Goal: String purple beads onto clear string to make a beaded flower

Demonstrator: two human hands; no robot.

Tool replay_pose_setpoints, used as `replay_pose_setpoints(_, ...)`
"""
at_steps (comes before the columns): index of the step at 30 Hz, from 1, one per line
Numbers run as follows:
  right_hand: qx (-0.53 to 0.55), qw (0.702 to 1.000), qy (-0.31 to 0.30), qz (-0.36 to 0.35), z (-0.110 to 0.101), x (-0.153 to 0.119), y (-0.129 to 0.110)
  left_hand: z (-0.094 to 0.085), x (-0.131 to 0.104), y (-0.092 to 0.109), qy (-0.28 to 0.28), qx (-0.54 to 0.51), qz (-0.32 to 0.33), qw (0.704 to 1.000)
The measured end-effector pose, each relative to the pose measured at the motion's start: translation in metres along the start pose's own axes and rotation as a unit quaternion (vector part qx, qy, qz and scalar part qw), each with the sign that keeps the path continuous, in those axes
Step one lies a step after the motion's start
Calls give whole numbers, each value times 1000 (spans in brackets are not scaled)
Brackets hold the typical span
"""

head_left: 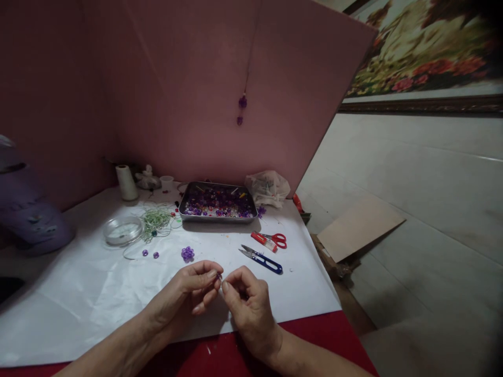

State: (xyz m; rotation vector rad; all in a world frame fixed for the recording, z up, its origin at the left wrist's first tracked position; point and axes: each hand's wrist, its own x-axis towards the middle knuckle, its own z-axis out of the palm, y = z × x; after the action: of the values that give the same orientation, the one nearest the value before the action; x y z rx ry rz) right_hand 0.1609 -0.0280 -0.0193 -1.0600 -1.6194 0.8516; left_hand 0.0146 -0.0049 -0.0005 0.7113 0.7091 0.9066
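Head view: what's around you, largest first?

"White-covered surface (98,298); on it, at twelve o'clock from me, a bead tray (218,219). My right hand (251,303) has thumb and forefinger pressed together, on what I can't tell; my left hand (186,285) pinches something smaller."

"How far along?"

"One beaded flower (187,254) at ten o'clock looks complete. The smaller bead piece (218,275), in my left fingertips, seems unfinished, with beads probably left to add."

We find no text we can read with certainty. On the purple bottle (33,225) at the far left we see lettering (22,206), too dim and blurred for us to make out.
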Motion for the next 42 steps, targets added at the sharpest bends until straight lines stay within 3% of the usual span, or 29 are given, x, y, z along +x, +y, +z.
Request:
replay_pose_setpoints(20, -8, 1000, 5, -5, 0, 0, 1, 1, -2, 1, 38, -2, -31, 999)
replay_pose_setpoints(42, -26, 1000, -3, -6, -1, -1, 2, 1, 0, 1, 39, -6, -25, 999)
